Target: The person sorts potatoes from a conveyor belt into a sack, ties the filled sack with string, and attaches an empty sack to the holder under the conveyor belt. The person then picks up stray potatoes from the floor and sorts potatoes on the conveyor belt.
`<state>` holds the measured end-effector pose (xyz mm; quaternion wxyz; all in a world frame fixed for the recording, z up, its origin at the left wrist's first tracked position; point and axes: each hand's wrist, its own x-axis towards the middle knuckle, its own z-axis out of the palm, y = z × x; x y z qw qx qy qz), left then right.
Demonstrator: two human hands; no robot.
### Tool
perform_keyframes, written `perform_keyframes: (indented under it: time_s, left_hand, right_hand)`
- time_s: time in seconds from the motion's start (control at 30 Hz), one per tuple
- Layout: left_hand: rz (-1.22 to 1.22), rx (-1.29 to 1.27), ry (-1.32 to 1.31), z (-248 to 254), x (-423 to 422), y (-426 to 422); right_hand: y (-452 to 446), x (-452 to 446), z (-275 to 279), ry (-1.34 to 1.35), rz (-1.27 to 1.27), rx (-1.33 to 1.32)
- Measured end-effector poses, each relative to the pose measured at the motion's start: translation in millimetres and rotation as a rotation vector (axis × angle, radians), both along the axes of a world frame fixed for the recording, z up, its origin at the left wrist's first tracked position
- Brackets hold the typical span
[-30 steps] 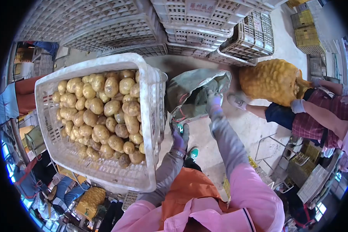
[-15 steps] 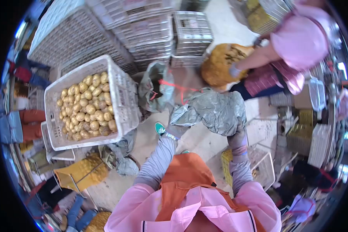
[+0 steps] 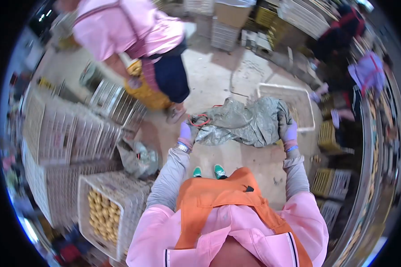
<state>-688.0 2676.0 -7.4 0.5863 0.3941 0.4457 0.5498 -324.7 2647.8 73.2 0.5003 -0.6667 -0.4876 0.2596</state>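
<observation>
Stretched between my two gloved hands is a crumpled grey-green plastic bag (image 3: 245,122), held up in front of me above the floor. My left hand (image 3: 188,132) is closed on its left end, beside a loop of red string (image 3: 200,120). At the bag's right end, my right hand (image 3: 288,128) grips the plastic, its fingers partly hidden by the folds. Beyond the right end, a white plastic crate (image 3: 294,100) stands on the floor.
At lower left is a white crate (image 3: 133,189) of potatoes (image 3: 103,218), with another grey bag (image 3: 140,160) by it. Stacked crates (image 3: 62,133) rise behind. A co-worker (image 3: 133,35) carries a yellow sack (image 3: 149,95) at upper left. A conveyor (image 3: 374,173) runs along the right.
My view has turned right, so the potato crate, stacks and co-worker now appear farther left. The bag stays in both hands. The co-worker's yellow sack is now at their side.
</observation>
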Motion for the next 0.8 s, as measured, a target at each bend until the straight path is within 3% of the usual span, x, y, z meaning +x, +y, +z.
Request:
perform_keyframes:
  time_s: [0.07,0.13,0.17,0.27,0.3,0.33,0.37,0.43,0.53,0.6,0.67,0.73,0.77,0.8]
  left_hand:
    - [-0.145,0.072,0.106,-11,6,26]
    - [-0.183,-0.104,-0.343,-9,30,47]
    - [-0.21,0.044,-0.023,0,38,45]
    - [-0.338,-0.05,0.07,6,74,55]
    - [-0.404,0.05,0.229,-5,84,62]
    - [-0.453,0.055,0.229,-16,90,70]
    - [-0.502,0.003,0.051,-25,94,84]
    - [-0.619,-0.187,-0.242,-36,120,98]
    - [-0.869,-0.26,-0.451,20,167,37]
    - [-1.058,-0.289,-0.507,16,206,26]
    - [-1.015,-0.293,-0.523,70,250,-29]
    - [-1.057,-0.257,-0.43,86,290,-62]
    - [-1.145,-0.153,-0.424,99,308,-85]
    - [-1.233,-0.052,-0.415,112,325,-113]
  right_hand:
    - [-43,20,-1,-0.076,-0.145,-0.039]
    - [-86,36,2,-0.167,-0.356,-0.13]
    - [-110,40,3,-0.172,-0.426,-0.189]
    - [-166,44,3,-0.252,-0.571,-0.18]
    - [-184,44,8,-0.251,-0.622,-0.191]
    - [-206,45,18,-0.43,-0.716,-0.324]
    - [-227,47,23,-0.608,-0.801,-0.466]
    - [-288,57,22,-0.555,-0.925,-0.504]
    - [-374,73,16,-0.624,-1.096,-0.524]
    - [-417,73,27,-0.531,-1.156,-0.682]
    - [-465,88,20,-0.517,-1.252,-0.622]
    - [-512,114,5,-0.346,-1.323,-0.491]
    - [-518,104,17,-0.304,-1.35,-0.324]
    - [-534,107,8,-0.297,-1.38,-0.322]
